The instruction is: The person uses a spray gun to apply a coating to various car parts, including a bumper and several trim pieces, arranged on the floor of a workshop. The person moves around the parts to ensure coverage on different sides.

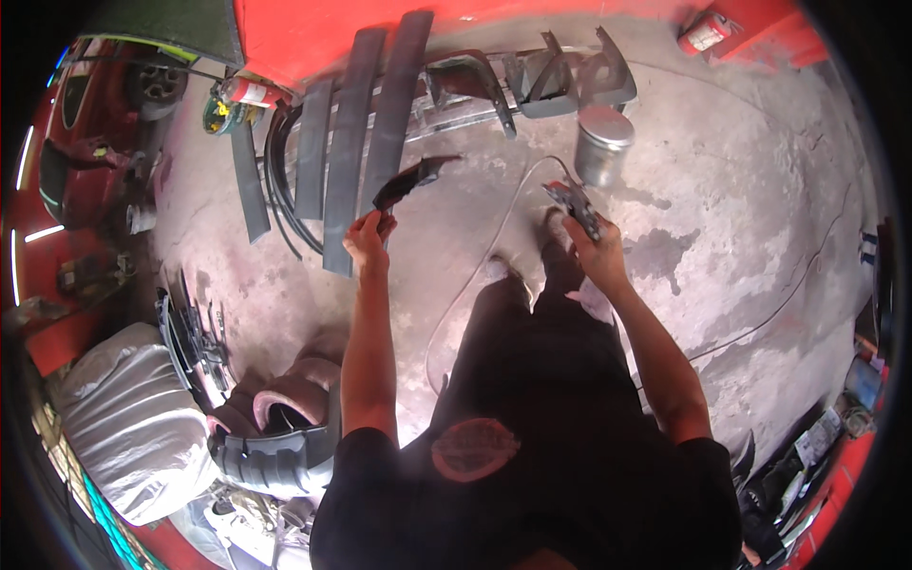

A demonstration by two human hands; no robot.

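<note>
My left hand [369, 239] is raised on the left, its fingers pinching the lower end of a thin, curved black plastic trim piece [410, 184]. That piece points up and to the right, above the concrete floor. On the other side, my right hand [597, 245] is wrapped round a dark grey hand tool [575, 209] with a reddish tip; its exact kind is unclear. A thin hose [513, 204] loops across the floor and passes close to the tool's upper end, but I cannot tell whether it joins there. Just beyond this tool stands a silver metal can [604, 147].
Long grey panels [353, 142] lean over a low rack ahead, with black plastic parts [570, 81] beside them. Fire extinguishers [255, 92] [705, 34] stand by the red walls. Brownish rolled shapes [294, 394] and a white-covered bundle [133, 418] lie at lower left; a red car [81, 180] is far left.
</note>
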